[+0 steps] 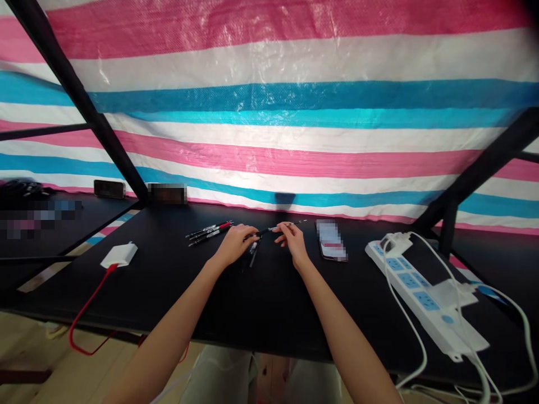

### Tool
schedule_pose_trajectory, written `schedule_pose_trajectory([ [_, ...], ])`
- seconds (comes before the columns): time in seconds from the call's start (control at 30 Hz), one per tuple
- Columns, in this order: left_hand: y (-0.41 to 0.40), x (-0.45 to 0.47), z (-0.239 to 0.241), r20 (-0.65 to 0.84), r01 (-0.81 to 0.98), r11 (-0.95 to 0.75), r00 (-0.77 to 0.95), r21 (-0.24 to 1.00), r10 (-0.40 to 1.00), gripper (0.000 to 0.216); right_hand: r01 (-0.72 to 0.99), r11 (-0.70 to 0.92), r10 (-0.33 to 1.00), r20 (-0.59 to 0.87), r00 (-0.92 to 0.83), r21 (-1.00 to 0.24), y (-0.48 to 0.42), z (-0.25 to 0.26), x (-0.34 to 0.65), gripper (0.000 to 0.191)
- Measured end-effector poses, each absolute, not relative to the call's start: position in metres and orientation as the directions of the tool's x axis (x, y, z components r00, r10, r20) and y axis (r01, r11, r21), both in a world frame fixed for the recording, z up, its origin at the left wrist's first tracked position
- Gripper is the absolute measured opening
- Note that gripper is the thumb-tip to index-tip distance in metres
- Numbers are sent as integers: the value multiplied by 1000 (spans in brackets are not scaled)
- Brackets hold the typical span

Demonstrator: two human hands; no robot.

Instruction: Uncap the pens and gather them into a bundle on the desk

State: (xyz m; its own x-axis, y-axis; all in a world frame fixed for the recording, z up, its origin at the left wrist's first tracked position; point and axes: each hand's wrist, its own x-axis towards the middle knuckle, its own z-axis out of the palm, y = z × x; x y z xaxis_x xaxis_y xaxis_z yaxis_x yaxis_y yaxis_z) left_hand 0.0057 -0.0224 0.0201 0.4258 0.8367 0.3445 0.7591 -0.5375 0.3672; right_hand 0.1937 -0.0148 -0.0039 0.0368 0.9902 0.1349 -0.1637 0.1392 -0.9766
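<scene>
Both hands rest on a black table point(261, 297) near its far edge. My left hand point(236, 242) is curled around one end of a thin black pen point(269, 229). My right hand point(292, 240) pinches the same pen further along, and the pen's tip sticks out to the right at about the hand's top. Under and between the hands lie a couple of dark pen parts point(254, 251). Left of my left hand lie several pens point(209, 231), one with a red end.
A phone point(332, 240) lies right of my right hand. A white power strip point(421, 292) with white cables sits at the right. A white charger point(119, 255) with a red cable sits at the left. A striped tarp hangs behind, crossed by black frame bars.
</scene>
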Motion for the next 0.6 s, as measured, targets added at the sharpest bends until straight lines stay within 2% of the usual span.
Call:
schedule_pose_trajectory([
  [0.6, -25, 7, 24, 325, 747, -520, 413, 415, 851, 23, -260, 77, 996, 64, 60, -962, -18, 1, 189, 33],
])
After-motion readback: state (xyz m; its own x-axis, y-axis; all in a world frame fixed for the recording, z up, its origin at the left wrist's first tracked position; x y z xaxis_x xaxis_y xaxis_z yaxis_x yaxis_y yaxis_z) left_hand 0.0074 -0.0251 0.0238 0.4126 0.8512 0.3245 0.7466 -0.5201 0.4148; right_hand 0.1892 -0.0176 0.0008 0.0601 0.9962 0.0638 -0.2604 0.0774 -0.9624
